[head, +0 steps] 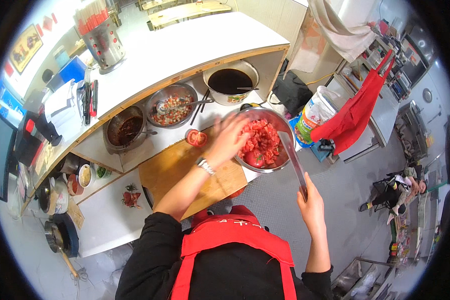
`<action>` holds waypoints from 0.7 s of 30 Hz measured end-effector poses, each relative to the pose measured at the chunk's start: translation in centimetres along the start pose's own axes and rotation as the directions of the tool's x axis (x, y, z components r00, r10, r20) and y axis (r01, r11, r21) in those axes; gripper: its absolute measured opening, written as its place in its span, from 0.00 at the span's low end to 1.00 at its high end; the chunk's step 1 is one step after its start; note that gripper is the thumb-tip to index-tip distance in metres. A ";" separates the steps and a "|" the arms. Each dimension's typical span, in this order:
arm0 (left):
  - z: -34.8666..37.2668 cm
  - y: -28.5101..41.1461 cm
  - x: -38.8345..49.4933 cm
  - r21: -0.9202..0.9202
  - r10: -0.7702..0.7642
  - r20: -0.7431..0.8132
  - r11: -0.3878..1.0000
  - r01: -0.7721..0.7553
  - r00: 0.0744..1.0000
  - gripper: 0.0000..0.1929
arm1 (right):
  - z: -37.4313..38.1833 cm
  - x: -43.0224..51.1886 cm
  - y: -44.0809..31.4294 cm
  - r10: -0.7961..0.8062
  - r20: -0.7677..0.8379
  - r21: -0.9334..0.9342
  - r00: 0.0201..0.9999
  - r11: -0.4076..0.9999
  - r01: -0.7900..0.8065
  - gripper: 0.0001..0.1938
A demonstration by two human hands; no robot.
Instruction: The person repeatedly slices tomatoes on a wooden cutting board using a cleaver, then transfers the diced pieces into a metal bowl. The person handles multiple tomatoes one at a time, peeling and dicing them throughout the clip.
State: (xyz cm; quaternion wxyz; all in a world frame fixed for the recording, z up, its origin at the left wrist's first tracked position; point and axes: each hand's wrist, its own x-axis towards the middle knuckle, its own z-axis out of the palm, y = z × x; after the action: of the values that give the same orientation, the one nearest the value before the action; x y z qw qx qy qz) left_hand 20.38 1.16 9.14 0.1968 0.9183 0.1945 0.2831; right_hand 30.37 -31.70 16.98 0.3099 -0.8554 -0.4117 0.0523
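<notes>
Chopped tomato [267, 131] fills much of a steel bowl [273, 170], and a larger, rounded tomato piece [254, 159] lies near its front. My left hand [228, 137] reaches over the bowl's left rim with fingers apart, somewhat blurred and holding nothing that I can see. In my right hand [311, 204] is the handle of a knife [294, 161]. Its broad blade slants over the bowl's right side, tip toward the chopped pieces. Under my left forearm lies a wooden cutting board [180, 168]. A cut tomato half [196, 138] sits at the board's back edge, cut face showing.
Behind the board stand a bowl of dark sauce [125, 131], a bowl of diced vegetables [172, 108] with a ladle, and a pot of dark liquid [230, 82]. A shelf edge [195, 71] overhangs them. Tomato scraps [130, 197] lie left. A person [401, 191] sits far right.
</notes>
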 end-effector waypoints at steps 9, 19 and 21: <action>-1.1 -8.3 -6.2 0.339 -0.455 0.103 0.852 0.399 0.884 0.22 | 4.0 1.7 -2.1 0.221 0.134 0.379 0.966 0.889 -0.256 0.20; -7.1 -5.8 -14.4 -0.057 0.137 0.508 0.990 -0.125 0.850 0.15 | 11.8 1.3 -5.1 -0.162 0.293 0.466 0.942 0.885 0.007 0.17; -7.5 -5.1 -15.4 -0.033 0.063 0.398 0.998 -0.054 0.915 0.12 | 13.0 1.1 -5.1 -0.220 0.235 0.432 0.947 0.896 0.102 0.18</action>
State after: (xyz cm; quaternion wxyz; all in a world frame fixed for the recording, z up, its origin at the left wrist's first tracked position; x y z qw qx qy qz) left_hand 2.86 0.14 5.58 0.2334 0.9600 0.1199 0.0981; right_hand 23.19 -22.17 9.63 0.4265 -0.7169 -0.5005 0.2315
